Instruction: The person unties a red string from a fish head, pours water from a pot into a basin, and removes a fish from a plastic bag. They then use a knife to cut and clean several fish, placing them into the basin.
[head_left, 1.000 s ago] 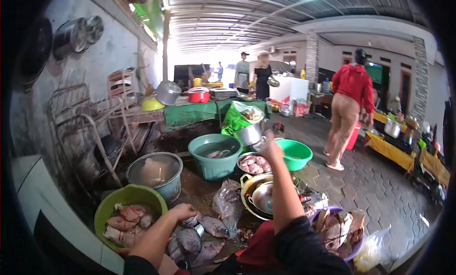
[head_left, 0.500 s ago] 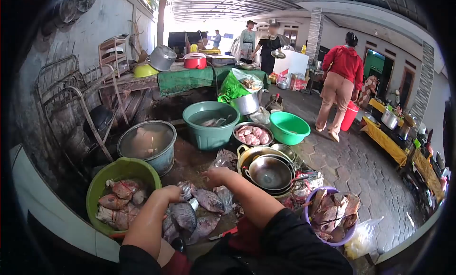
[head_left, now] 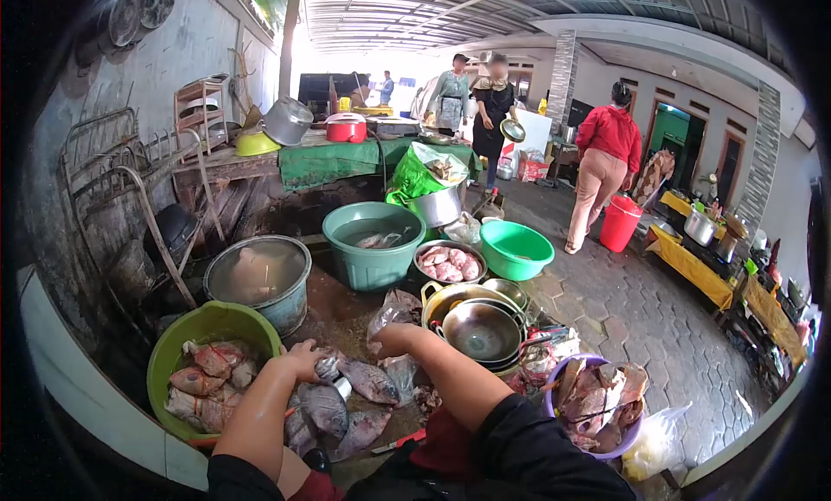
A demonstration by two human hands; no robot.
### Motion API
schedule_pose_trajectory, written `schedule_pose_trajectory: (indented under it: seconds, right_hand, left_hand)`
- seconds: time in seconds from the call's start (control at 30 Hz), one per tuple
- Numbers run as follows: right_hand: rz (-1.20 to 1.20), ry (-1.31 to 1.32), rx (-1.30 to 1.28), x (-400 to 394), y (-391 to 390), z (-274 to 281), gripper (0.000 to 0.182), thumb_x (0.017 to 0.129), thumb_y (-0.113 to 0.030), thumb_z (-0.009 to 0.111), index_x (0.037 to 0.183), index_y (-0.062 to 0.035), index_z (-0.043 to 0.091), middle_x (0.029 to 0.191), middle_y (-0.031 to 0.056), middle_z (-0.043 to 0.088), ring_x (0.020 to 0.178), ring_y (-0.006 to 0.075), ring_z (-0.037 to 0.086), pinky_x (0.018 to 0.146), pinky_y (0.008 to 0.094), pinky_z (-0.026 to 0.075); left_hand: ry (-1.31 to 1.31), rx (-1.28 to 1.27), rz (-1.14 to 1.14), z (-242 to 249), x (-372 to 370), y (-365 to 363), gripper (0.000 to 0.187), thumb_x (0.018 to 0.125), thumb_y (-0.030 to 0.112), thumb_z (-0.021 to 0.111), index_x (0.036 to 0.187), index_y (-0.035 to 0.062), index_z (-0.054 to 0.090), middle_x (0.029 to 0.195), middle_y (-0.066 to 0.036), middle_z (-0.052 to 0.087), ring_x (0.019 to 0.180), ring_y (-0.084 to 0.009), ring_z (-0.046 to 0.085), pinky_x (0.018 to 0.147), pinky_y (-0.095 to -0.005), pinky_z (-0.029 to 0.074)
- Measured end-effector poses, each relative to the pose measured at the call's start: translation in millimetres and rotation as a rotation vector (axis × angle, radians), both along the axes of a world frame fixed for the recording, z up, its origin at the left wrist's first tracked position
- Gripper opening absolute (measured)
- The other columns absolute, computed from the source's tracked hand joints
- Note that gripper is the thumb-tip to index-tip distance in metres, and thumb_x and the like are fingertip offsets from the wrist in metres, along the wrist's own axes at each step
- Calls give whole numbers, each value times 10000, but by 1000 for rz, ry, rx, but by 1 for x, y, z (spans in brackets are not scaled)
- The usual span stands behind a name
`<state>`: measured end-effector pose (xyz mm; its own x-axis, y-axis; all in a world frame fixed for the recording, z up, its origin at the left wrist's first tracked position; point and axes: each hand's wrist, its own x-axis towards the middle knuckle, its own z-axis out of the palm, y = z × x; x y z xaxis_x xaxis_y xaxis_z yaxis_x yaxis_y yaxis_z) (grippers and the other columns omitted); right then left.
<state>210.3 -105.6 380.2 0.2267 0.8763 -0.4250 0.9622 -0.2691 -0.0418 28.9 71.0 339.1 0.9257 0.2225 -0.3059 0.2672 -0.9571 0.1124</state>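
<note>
My left hand [head_left: 301, 360] is over the left end of a pile of fish, beside a greyish piece [head_left: 328, 368]; its fingertips are too small to read. My right hand [head_left: 391, 338] is closed on a crumpled clear plastic bag [head_left: 396, 313]. Between and below my hands lie dark whole fish [head_left: 368, 381], with more fish [head_left: 325, 409] nearer me. A second clear bag [head_left: 400, 375] lies beside them. The olive-green tub [head_left: 162, 362] at left holds reddish fish pieces [head_left: 215, 360]. A red-handled knife [head_left: 400, 441] lies near my lap.
Ahead stand a grey bucket [head_left: 299, 297], a teal tub [head_left: 372, 263], a bowl of pink pieces [head_left: 448, 265], a bright green basin [head_left: 518, 248] and stacked pans [head_left: 482, 332]. A purple basin [head_left: 551, 401] holds fish pieces. A person in red [head_left: 610, 142] stands beside a red bucket [head_left: 620, 224].
My left hand has shifted slightly left and lower. My right hand has moved down, and the plastic bag now stretches to it. The person in black has turned, holding a lid; the view has shifted slightly.
</note>
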Motion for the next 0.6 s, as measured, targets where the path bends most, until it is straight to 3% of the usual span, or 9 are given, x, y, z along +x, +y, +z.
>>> schedule_pose_trajectory:
  seconds: [0.07, 0.17, 0.2, 0.3, 0.6]
  right_hand:
    - [33, 47, 48, 5, 1, -7, 548, 725, -303, 582, 1234, -128, 482, 1170, 167, 533, 1086, 318, 501, 932, 377, 386]
    - [28, 14, 12, 6, 2, -9, 548, 722, -289, 575, 1237, -126, 480, 1172, 168, 532, 1087, 318, 502, 933, 373, 386]
    - [22, 19, -9, 5, 5, -9, 559, 724, -300, 578, 1244, -123, 473, 1181, 167, 526, 1092, 318, 498, 937, 373, 382]
    - [12, 24, 31, 3, 2, -8, 571, 723, -309, 581, 1248, -115, 469, 1185, 168, 523, 1092, 319, 499, 936, 374, 384]
    - [41, 47, 35, 0, 3, -4, 595, 720, -332, 592, 1248, -89, 463, 1188, 182, 517, 1100, 320, 491, 938, 378, 381]
  left_hand:
    - [144, -9, 49, 30, -4, -20, 620, 737, 297, 662, 1296, 192, 413, 1417, -126, 216, 1261, -327, 296, 1033, -415, 258]
    - [212, -44, 55, 30, -2, -19, 596, 768, 362, 615, 1293, 166, 414, 1398, -108, 273, 1251, -301, 318, 1014, -420, 280]
    - [195, -8, 22, 30, -4, -19, 589, 776, 392, 597, 1282, 144, 426, 1335, -119, 378, 1210, -290, 378, 983, -411, 320]
    - [271, -53, 27, 28, 2, -16, 577, 780, 373, 603, 1273, 124, 434, 1270, -141, 451, 1166, -304, 428, 957, -394, 352]
    - [257, -110, -19, 27, 0, -12, 559, 795, 334, 603, 1270, 95, 429, 1228, -160, 488, 1140, -320, 451, 937, -392, 371]
